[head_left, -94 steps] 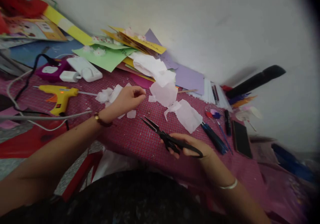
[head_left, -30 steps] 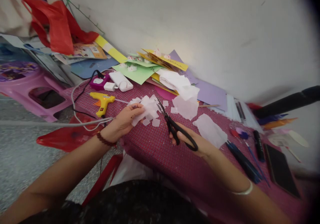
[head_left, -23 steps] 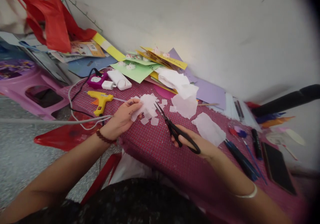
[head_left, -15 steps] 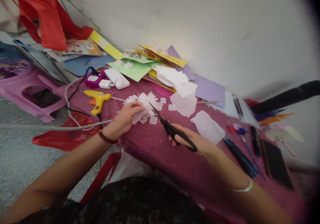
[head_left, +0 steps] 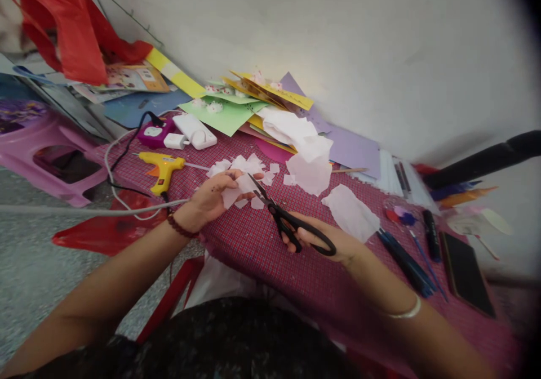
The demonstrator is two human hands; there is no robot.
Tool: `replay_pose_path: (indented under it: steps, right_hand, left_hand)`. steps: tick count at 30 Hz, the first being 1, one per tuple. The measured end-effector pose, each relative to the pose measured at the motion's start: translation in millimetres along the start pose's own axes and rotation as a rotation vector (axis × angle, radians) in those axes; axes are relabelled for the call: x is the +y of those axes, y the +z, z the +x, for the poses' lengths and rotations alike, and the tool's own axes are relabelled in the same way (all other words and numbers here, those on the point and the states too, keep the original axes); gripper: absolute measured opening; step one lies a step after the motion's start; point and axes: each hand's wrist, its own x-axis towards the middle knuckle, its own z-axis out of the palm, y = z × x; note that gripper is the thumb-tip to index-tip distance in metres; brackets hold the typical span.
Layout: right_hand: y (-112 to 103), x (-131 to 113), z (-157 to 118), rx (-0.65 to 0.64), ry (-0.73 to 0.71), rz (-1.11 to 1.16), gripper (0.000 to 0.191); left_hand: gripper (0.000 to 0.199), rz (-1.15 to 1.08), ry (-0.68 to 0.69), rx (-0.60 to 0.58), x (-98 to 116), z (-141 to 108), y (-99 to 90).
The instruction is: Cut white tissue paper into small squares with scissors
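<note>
My left hand (head_left: 211, 199) pinches a small piece of white paper (head_left: 235, 192) over the front part of the checked tablecloth (head_left: 253, 238). Black scissors (head_left: 276, 213) are in my right hand (head_left: 315, 237), with fingers through the handles. Their handles are spread, and the blades point up and left at the edge of the held paper. Cut white paper pieces (head_left: 249, 164) lie just behind my left hand. Larger white sheets (head_left: 310, 170) rest to the right of them, and another white sheet (head_left: 351, 213) lies behind my right hand.
A yellow glue gun (head_left: 164, 169) lies at the left, near a purple socket block (head_left: 155, 133) and a white adapter (head_left: 195, 131). Coloured cards (head_left: 224, 117) are piled by the wall. Blue pens (head_left: 406, 263) and a dark phone-like slab (head_left: 467, 272) lie at the right. A cable (head_left: 93, 212) runs left.
The scissors' handles have spread wider apart. My left hand has shifted slightly left and turned, and the held paper shows apart from the pile behind it. The view has moved slightly.
</note>
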Motion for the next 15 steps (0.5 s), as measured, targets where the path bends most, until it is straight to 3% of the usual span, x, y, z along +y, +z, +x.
replay_pose_path:
  steps: [6,15]
  right_hand:
    - [-1.8,9.1,3.1,0.016,-0.085,0.139,0.048]
    - [2.5,5.2,5.6,0.078,-0.057,0.092,0.049]
  left_hand:
    - [0.006,0.038,0.002,0.011,-5.4,2.8,-1.7]
    - [0.004,0.152,0.015,-0.051,-6.9,3.0,-1.5]
